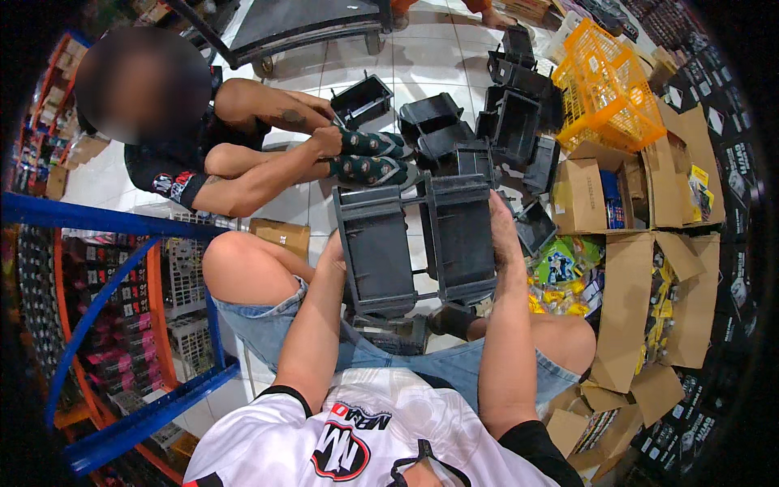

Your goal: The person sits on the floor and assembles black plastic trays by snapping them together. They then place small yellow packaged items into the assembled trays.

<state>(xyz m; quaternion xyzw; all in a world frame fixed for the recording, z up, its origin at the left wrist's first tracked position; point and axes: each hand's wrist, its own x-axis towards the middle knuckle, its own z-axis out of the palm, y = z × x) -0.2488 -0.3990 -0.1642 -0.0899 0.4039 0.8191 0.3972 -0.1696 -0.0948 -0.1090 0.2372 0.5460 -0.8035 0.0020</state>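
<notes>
Between my knees I hold up two black plastic storage bins side by side. My left hand [333, 252] is closed on the outer side of the left bin [375, 247], its fingers mostly hidden behind it. On the far side of the pair, my right hand [504, 235] grips the outer wall of the right bin [462, 239]. A narrow gap separates the bins, bridged by short black pegs at top and bottom. Below them, another black bin [391, 334] sits on the floor between my legs. Several more black bins [517, 126] lie heaped ahead to the right.
A person in patterned socks [369, 169] sits ahead left, one hand near a black bin [362, 101]. Behind stands a dark wheeled cart [304, 31]. Right are a yellow crate [604, 89] and open cardboard boxes [621, 308]. A blue-framed shelf [150, 415] stands left.
</notes>
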